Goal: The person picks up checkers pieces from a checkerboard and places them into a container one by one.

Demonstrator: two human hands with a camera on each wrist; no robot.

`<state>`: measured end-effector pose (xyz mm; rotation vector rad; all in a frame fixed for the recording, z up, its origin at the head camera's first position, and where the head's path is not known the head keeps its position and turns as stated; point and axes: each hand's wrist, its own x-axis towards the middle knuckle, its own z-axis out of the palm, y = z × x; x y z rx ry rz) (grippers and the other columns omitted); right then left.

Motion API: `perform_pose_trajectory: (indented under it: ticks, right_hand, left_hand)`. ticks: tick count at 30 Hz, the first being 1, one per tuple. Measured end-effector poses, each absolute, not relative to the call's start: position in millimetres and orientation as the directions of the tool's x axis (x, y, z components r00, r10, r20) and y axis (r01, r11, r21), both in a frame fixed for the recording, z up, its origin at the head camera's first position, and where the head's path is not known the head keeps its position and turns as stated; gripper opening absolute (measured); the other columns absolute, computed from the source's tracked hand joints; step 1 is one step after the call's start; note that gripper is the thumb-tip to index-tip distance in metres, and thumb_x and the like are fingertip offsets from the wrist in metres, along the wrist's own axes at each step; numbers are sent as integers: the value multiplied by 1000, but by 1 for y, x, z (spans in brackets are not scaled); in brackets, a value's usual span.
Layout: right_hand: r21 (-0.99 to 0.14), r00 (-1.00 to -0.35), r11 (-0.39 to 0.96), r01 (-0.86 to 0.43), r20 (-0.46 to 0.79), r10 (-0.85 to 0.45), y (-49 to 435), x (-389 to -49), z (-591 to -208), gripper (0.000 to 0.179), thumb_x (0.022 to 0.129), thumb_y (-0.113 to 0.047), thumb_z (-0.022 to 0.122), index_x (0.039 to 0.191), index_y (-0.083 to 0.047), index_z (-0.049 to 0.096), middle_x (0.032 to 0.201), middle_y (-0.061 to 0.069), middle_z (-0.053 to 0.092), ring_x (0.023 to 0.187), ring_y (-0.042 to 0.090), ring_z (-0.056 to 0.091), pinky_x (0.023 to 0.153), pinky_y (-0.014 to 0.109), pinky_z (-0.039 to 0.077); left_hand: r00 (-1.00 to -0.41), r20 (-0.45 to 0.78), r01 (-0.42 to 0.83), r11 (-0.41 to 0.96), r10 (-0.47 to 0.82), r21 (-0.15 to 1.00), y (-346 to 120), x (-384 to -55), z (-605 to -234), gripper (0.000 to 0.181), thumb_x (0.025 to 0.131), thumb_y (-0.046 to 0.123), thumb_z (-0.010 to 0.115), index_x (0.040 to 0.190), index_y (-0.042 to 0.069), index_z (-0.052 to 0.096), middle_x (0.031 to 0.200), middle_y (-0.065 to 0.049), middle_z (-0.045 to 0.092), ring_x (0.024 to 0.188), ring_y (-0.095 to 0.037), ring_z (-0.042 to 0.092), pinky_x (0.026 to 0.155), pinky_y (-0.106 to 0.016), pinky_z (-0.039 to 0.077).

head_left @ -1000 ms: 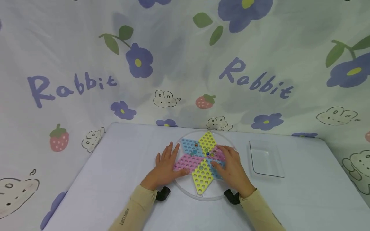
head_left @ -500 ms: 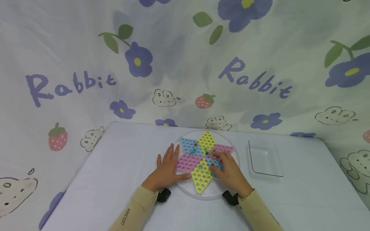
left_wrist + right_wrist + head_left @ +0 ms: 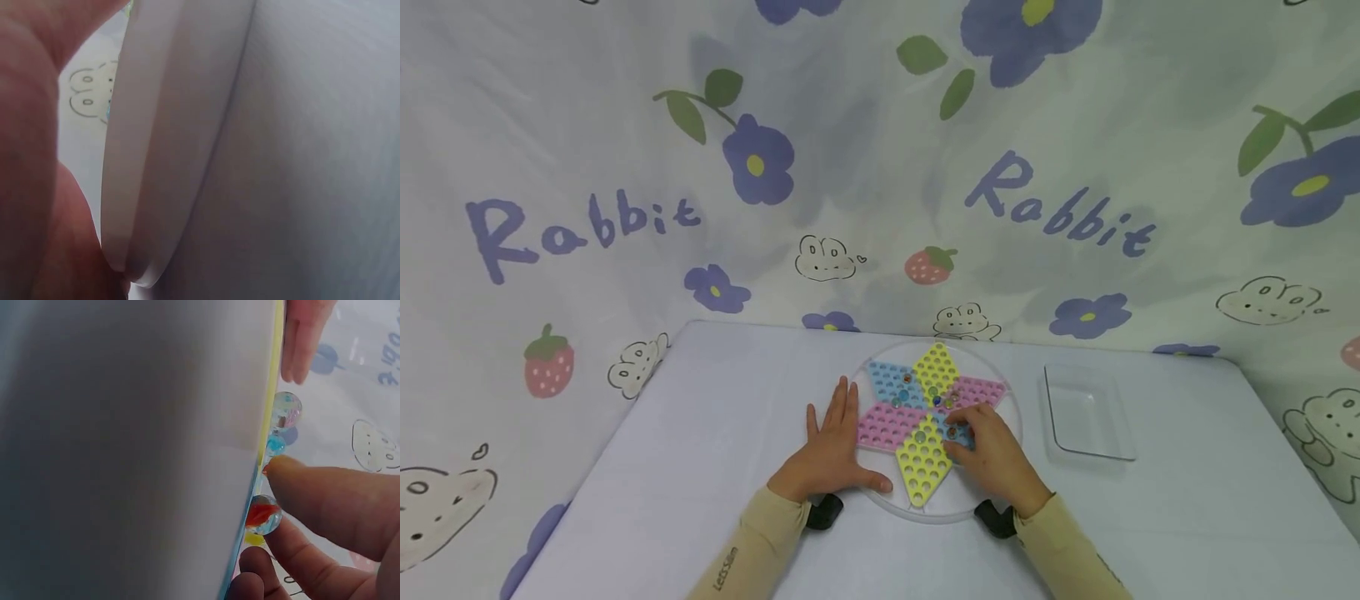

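Note:
A round clear Chinese checkers board (image 3: pixel 942 518) with a yellow, pink and blue star lies on the table. My left hand (image 3: pixel 829 457) rests at its left edge, fingers spread and thumb stretched along the near rim. Over the board's right side, my right hand (image 3: pixel 996 458) has thumb and index finger curled round a red-swirled marble (image 3: pixel 264 514) on the near blue section. Whether both fingertips touch it is hard to tell. Other marbles sit around the star's middle, and a greenish marble (image 3: pixel 921 437) is on the near yellow point.
Right of the board stands a clear rectangular tray (image 3: pixel 1097 450). White cloth (image 3: pixel 1210 517) covers the table. Behind it hangs a curtain (image 3: pixel 880 167) printed with flowers and rabbits. Black wrist mounts (image 3: pixel 825 512) sit under both wrists.
My right hand has drawn left and nearer over the board, its thumb and index finger closing round the red-swirled marble. My left thumb has slid nearer, off the pink section.

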<state>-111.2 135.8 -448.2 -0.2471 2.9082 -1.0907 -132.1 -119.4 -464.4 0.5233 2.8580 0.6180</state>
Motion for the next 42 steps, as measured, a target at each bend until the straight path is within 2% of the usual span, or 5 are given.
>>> perform_pose_trajectory:
  ticks: [14,22,31,42]
  right_hand:
    - [-630,-985,758,-171,98,-141,137,-112,-452,15,81,-15,71,95,-11,65,91,-1,54,79,11,51,71,30,45]
    - [-625,-985,761,-174,105,-138,137,-113,-453,14,82,-15,71,94,-11,65,88,-1,53,76,11,49,68,30,44]
    - [-650,-991,749,-130,75,-107,137,-113,-449,11,83,-15,69,93,-13,64,79,-3,52,70,12,47,63,28,41]
    - [-649,-989,747,-144,123,-84,140,-113,-440,9,85,-17,66,93,-13,64,78,-3,52,66,11,45,60,27,40]
  left_hand:
    - [-917,-107,306,848,385,432,-121,-134,-468,154,43,79,70,144,-2,-13,152,-15,-20,140,-24,-14,104,-62,-7]
    - [-918,-111,297,847,380,441,-121,-133,-465,154,43,76,73,144,-3,-12,152,-16,-19,140,-25,-14,105,-61,-7]
    - [-913,-106,298,822,394,485,-122,-132,-463,154,44,73,76,143,-5,-12,151,-19,-19,140,-25,-14,111,-49,-2]
    - [-920,-124,275,839,371,471,-120,-132,-464,156,42,74,75,143,-7,-12,150,-21,-18,140,-28,-13,111,-50,-2]
